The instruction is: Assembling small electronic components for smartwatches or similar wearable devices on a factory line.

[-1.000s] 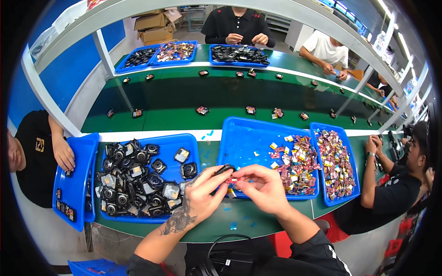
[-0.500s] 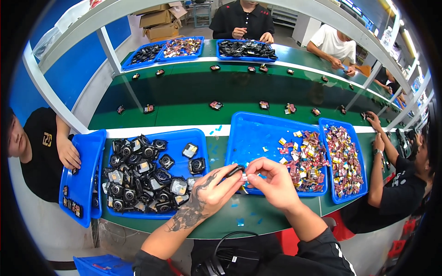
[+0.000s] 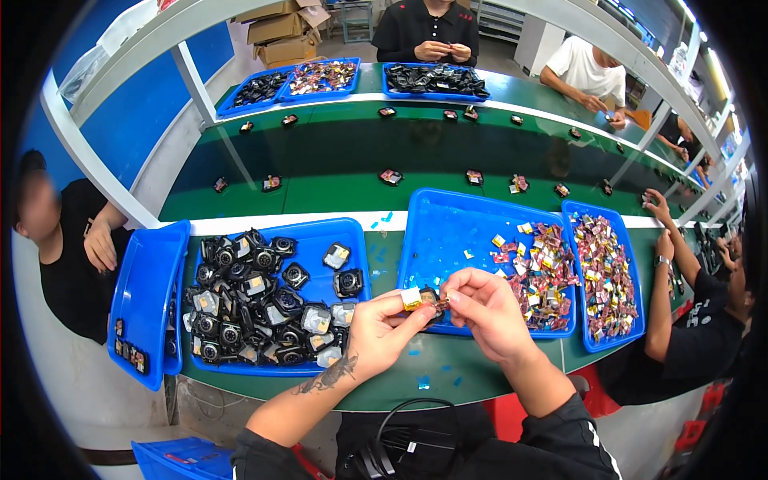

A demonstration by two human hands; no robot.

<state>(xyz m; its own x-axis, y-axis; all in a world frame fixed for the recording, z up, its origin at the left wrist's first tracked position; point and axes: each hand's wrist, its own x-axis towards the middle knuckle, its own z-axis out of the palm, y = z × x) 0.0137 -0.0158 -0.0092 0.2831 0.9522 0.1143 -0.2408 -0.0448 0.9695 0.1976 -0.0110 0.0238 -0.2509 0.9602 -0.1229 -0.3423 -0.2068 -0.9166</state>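
My left hand (image 3: 382, 330) holds a small black smartwatch case (image 3: 428, 296) between thumb and fingers, over the near edge of the middle blue tray (image 3: 432, 200). A yellow-and-white battery piece (image 3: 410, 299) stands out from the case beside the left fingertips. At the right side of the case, the thumb and forefinger of my right hand (image 3: 488, 314) are pinched together on a small part, too small to make out. Loose battery-and-circuit pieces (image 3: 544, 272) lie in the right half of that tray.
To the left, a blue tray (image 3: 358, 240) carries a heap of black watch cases (image 3: 264, 296). A narrower tray (image 3: 612, 216) of battery pieces stands right. Beyond a white ledge, a green conveyor belt (image 3: 320, 152) bears spaced-out watch units. Co-workers sit left, right and across.
My left hand has turned over, so the case now shows its inside and the yellow-and-white battery. The right hand has moved slightly right. Belt units have shifted right; the person across has brought both hands together.
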